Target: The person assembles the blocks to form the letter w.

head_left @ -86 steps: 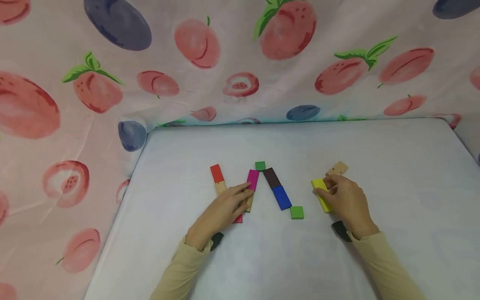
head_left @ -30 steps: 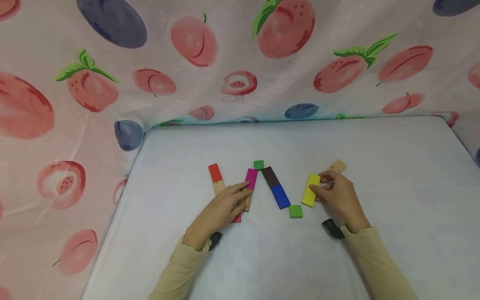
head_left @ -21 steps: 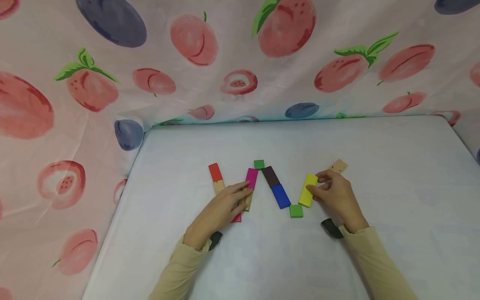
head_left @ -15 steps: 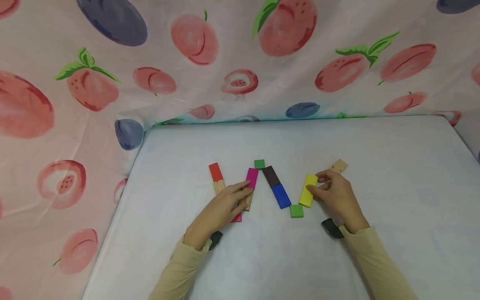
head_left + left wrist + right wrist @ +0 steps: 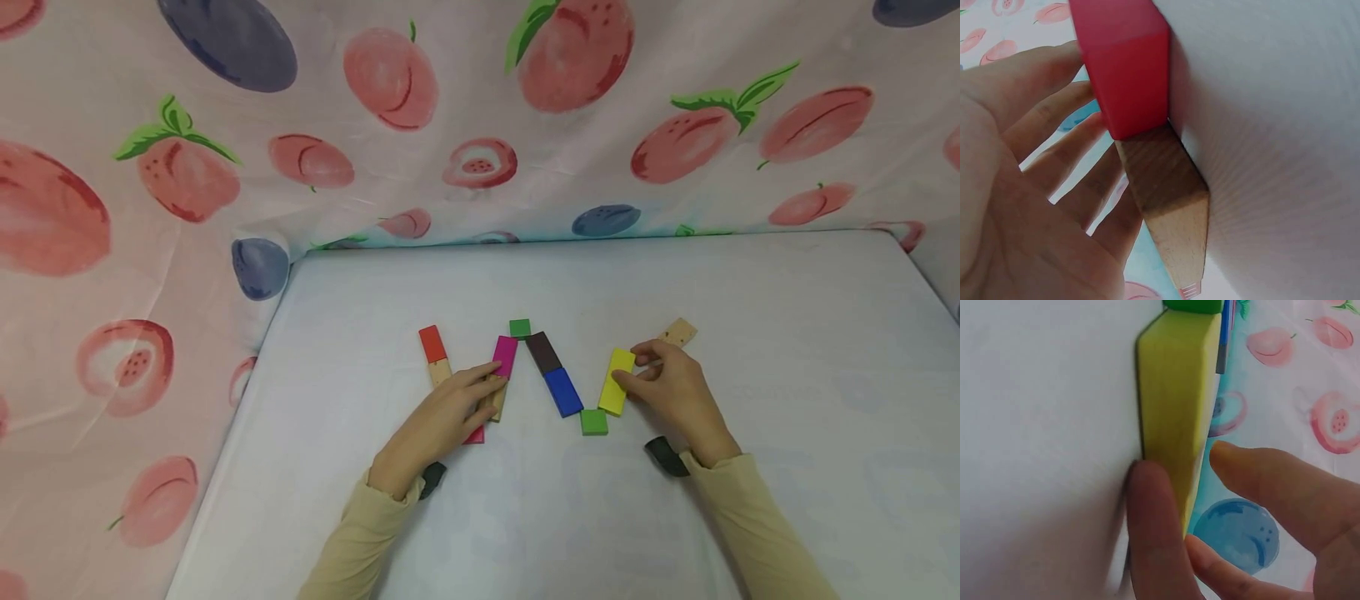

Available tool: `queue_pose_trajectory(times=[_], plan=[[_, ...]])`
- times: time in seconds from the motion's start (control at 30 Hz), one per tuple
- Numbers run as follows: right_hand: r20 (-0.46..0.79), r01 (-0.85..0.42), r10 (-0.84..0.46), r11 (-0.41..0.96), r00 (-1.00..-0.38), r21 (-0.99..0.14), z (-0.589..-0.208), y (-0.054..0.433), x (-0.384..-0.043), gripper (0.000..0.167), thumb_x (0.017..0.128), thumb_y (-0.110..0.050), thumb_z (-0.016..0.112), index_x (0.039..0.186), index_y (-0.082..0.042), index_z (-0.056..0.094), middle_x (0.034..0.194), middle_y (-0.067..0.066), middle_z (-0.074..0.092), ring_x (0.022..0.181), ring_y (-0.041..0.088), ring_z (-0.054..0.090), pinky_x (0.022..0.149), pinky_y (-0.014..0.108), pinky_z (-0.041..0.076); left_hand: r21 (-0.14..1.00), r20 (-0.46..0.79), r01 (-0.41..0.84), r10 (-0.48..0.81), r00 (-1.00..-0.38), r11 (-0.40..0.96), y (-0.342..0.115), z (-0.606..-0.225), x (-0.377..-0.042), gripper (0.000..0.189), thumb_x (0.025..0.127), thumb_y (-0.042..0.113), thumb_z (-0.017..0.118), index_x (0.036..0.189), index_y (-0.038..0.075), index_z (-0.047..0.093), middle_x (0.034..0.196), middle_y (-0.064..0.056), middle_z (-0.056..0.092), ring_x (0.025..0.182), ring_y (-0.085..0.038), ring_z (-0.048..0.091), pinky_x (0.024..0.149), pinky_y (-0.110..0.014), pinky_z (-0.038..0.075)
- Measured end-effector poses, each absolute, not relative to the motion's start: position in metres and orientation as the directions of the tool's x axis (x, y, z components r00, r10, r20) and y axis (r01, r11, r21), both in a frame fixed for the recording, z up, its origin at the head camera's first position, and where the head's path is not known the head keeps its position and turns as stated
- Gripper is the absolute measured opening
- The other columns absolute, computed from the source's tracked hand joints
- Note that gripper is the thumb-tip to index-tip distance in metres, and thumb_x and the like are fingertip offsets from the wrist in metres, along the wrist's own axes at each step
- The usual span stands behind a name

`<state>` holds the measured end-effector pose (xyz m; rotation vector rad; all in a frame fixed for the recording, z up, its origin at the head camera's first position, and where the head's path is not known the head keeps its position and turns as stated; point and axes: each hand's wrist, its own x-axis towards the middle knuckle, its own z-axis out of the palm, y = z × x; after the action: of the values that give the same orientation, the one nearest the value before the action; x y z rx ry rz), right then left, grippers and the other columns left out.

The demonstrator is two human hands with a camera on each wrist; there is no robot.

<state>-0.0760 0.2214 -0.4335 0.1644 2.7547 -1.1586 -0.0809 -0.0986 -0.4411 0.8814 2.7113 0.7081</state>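
Note:
My right hand [image 5: 675,396] holds the yellow block [image 5: 617,382] by its right side, thumb and fingers at its edge. In the right wrist view the yellow block [image 5: 1175,387] lies flat, one end meeting a green block [image 5: 1194,305]. My left hand [image 5: 446,412] lies over the left blocks with its fingers spread, touching near the magenta block [image 5: 505,357]. Beneath it, a crimson block [image 5: 1125,81] and a plain wooden block [image 5: 1163,172] meet end to end in the left wrist view. A dark brown block [image 5: 543,353] and a blue block [image 5: 562,392] form a slanting line.
An orange-red block [image 5: 432,343] tops the left row, above a plain wooden one [image 5: 439,372]. Small green squares sit at the peak [image 5: 520,327] and low right [image 5: 594,422]. A plain wooden block [image 5: 678,332] lies beyond my right hand. Fruit-patterned cloth [image 5: 480,100] hangs behind the white table.
The yellow block has turned from slanting one way to the other and moved left, up to the lower green square, with my right hand. My left hand stays put.

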Motion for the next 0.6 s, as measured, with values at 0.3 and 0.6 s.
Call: queue_pose_trajectory(times=[0.3,0.6], plan=[[-0.158,0.144,0.047,0.708,-0.986,-0.691,-0.429,0.224,-0.074,0.046,0.09,-0.022,0.073,0.125,0.005,0.058,0.116,0.022,0.062,0.095,0.031,0.065,0.079,0.037,0.051,0.504,-0.04,0.505,0.603,-0.797,0.701,-0.098,-0.441,-0.082,0.045,0.096,0.02,0.066,0.139,0.011,0.058,0.154,-0.005,0.043,0.14,-0.023,0.044,0.113,-0.038,0.041],[-0.034,0.052,0.04,0.696,-0.999,-0.716,-0.424,0.233,-0.075,0.04,0.091,-0.015,0.072,0.122,0.006,0.06,0.111,0.024,0.063,0.096,0.035,0.063,0.086,0.05,0.055,0.498,-0.04,0.508,0.603,-0.797,0.703,-0.099,-0.442,-0.082,0.045,0.097,0.021,0.066,0.14,0.011,0.058,0.155,-0.005,0.043,0.141,-0.023,0.043,0.113,-0.037,0.04]])
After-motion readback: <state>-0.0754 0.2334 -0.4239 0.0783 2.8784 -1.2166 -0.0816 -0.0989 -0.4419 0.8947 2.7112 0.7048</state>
